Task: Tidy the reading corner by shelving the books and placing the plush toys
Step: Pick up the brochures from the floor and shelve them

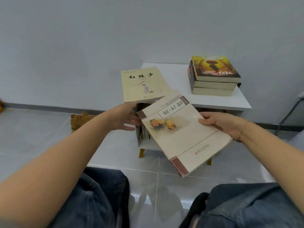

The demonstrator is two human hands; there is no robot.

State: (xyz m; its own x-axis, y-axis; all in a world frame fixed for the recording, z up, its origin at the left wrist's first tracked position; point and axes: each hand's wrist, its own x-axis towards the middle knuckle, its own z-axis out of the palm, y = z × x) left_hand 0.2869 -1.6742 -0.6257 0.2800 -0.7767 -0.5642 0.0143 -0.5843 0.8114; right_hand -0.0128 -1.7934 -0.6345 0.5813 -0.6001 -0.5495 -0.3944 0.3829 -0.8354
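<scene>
The right hand [220,124] grips the pale book [184,134] by its edge, tilted before the shelf [144,135] under the bench [238,102], while the left hand [126,119], fingers loosely open, reaches there, probably to make room.

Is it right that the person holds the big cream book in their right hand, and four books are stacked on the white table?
Not quite. The stack on the white table has three books, not four, as the head view shows. The right hand does hold the big cream book.
</scene>
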